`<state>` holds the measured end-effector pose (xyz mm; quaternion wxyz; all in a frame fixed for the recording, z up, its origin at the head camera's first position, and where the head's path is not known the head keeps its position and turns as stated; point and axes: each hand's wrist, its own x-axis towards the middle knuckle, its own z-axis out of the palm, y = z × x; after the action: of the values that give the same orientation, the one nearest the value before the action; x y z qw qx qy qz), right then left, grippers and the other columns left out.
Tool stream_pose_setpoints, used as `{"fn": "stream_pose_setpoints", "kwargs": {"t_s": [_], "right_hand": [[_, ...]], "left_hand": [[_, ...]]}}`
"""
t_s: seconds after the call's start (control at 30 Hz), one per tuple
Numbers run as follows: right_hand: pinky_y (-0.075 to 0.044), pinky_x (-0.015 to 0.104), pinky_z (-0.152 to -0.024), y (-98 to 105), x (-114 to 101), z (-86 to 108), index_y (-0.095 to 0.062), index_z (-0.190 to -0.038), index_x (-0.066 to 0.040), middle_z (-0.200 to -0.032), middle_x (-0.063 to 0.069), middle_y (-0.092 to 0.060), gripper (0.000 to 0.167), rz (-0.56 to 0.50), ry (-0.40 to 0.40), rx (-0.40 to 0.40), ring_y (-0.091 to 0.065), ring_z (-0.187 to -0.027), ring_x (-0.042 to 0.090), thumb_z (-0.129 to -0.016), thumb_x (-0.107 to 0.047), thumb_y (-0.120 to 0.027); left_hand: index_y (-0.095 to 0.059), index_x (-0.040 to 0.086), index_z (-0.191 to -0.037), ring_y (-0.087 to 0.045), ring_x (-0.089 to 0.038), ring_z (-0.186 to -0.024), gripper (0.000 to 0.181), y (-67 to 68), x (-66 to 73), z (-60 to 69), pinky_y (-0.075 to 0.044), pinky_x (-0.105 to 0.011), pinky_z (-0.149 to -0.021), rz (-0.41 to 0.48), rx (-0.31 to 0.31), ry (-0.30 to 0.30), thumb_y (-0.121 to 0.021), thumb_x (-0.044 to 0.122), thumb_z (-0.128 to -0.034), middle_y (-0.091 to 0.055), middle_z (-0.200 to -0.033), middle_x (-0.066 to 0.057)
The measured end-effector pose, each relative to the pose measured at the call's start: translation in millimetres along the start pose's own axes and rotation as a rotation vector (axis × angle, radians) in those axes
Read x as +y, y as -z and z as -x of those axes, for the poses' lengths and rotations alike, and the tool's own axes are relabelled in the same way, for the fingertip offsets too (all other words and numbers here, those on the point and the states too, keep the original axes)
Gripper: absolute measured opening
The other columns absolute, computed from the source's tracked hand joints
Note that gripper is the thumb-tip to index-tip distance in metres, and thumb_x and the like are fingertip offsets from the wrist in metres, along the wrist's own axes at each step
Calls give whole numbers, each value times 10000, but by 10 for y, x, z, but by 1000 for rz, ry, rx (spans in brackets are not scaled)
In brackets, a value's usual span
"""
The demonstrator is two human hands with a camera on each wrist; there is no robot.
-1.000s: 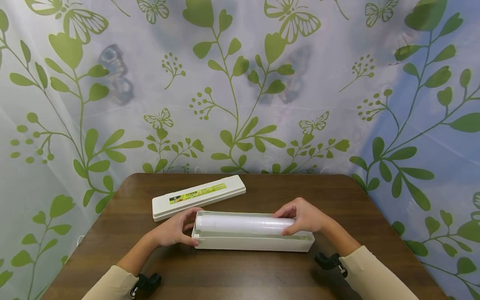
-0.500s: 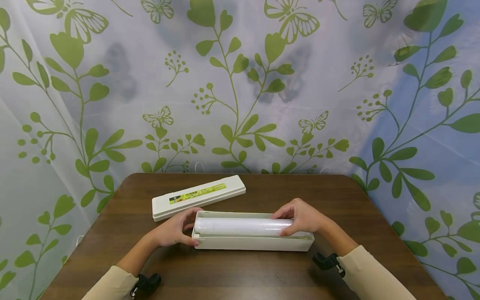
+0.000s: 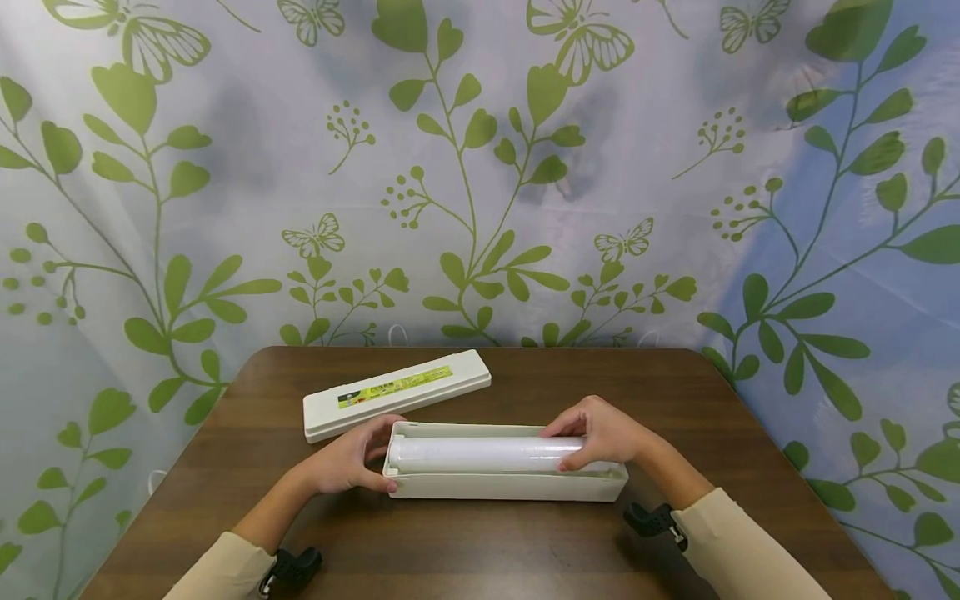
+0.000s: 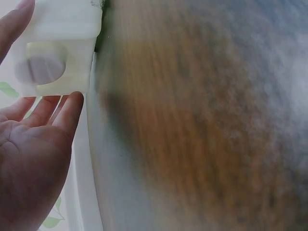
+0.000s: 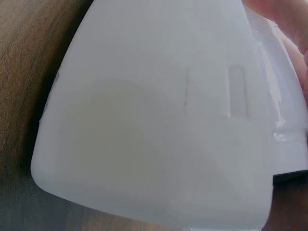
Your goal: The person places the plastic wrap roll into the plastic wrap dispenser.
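A long white open box point(image 3: 502, 487) sits near the middle of the table, with a roll of cling film point(image 3: 472, 454) lying lengthwise inside it. My left hand point(image 3: 348, 458) grips the box's left end, thumb at the front corner and fingers behind. In the left wrist view, that end wall point(image 4: 74, 72) lies between the thumb and the fingers. Over the right part of the roll, my right hand point(image 3: 611, 437) holds the film between thumb and fingers. The right wrist view is mostly filled by the box's white plastic point(image 5: 144, 120), with the shiny roll point(image 5: 274, 91) beyond it.
Behind the box, at an angle, lies its white lid point(image 3: 397, 393) with a green and yellow label. The brown table point(image 3: 465, 550) ends at a curtain point(image 3: 480, 208) printed with leaves and butterflies. Each forearm wears a black wrist mount point(image 3: 292, 571).
The roll has sunk slightly lower in the box, and my right hand has shifted a little left with it. My left hand has kept its grip on the box end.
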<state>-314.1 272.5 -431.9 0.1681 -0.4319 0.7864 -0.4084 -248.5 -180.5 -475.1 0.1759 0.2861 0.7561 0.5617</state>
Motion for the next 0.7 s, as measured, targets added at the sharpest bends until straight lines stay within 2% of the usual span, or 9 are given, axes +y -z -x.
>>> {"fn": "stream_pose_setpoints", "kwargs": {"t_s": [0.17, 0.4, 0.7], "right_hand": [[-619, 297, -788, -10, 13, 0, -774, -1140, -125, -1060, 40, -786, 394, 3, -2, 7, -746, -892, 136, -781, -216, -908], [-621, 305, -767, -8, 16, -39, -791, -1115, -149, -1047, 18, -753, 382, 81, 36, 66, -724, -885, 119, -780, -290, -911], [-616, 274, -783, 0, -58, -106, -805, -1066, -174, -1022, -31, -783, 361, 125, -21, 149, -738, -877, 88, -755, -312, -926]], "left_hand": [[-328, 1, -1492, -516, -152, -1350, 872, 24, 3, 0, -502, -236, -1042, 5, -1, 9, -863, 58, -806, -427, -1478, -221], [-327, 17, -1494, -536, -54, -1312, 869, 145, -15, -48, -522, -246, -1017, 17, -21, 17, -860, 56, -808, -425, -1487, -222], [-318, 10, -1497, -536, -13, -1293, 882, 316, -24, -119, -505, -222, -1030, 13, -44, 27, -864, 66, -806, -432, -1482, -211]]}}
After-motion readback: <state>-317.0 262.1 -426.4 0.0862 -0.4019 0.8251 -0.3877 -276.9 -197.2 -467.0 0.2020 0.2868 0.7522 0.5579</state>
